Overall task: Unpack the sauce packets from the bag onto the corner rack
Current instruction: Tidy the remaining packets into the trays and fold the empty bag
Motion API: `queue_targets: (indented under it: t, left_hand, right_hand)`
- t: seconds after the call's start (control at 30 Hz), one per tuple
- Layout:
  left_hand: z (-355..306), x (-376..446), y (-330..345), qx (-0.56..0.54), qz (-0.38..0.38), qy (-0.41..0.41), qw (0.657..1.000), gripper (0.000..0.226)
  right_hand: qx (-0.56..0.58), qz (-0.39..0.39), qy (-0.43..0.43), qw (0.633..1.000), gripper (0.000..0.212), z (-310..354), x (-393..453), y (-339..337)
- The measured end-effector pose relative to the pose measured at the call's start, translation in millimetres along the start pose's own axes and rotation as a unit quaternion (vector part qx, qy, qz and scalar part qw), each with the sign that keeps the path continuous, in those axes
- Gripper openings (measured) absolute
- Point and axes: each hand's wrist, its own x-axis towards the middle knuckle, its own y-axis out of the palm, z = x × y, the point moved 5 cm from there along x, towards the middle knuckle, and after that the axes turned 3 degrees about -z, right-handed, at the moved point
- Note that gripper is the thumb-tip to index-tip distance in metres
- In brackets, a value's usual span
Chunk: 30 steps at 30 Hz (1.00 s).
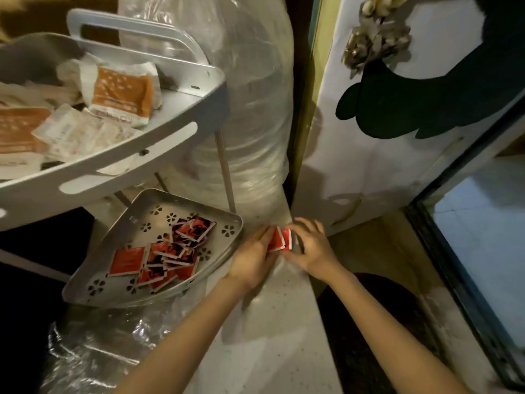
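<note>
- Many red sauce packets already lie on the corner rack's lower tray.
- Left hand and right hand together pinch a few more packets above the bench; unpacking looks unfinished.

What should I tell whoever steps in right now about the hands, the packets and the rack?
Left hand and right hand: together they hold a small stack of red sauce packets between them, just right of the lower rack tray.
Done: a pile of red packets already lies in that tray.
Upper rack shelf holds orange and white packets.
Left: put the held stack on the tray. Crumpled clear plastic lies below the tray; whether more packets remain in it cannot be told.
</note>
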Motion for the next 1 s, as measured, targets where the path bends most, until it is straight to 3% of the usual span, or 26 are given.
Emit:
queue_targets:
  t: [0.07,0.2,0.27,0.47,0.8,1.0]
  left_hand:
    - [-4,-2,-5,0.002,-0.014,0.007,1.000,0.056]
    - [-9,-6,-13,0.019,-0.032,0.004,0.999,0.058]
    - [-14,-9,-21,0.009,-0.038,0.009,0.999,0.059]
    - [-15,-30,-67,-0.044,-0.129,-0.001,0.991,0.057]
    - [67,-76,-147,-0.114,-0.266,-0.135,0.948,0.049]
    - [116,-92,-164,-0.101,-0.268,-0.262,0.922,0.044]
  right_hand:
    - [0.008,-0.011,-0.009,1.000,0.056,7,-2,-3]
    - [0.159,0.028,0.051,0.986,0.042,14,-9,0]
    - [0.191,0.007,0.060,0.980,0.042,17,-9,-4]
    - [0.264,0.009,0.018,0.964,0.038,65,-7,-24]
    - [0.378,0.006,0.028,0.926,0.029,157,15,22]
    - [0.329,-0.006,0.015,0.944,0.028,190,25,60]
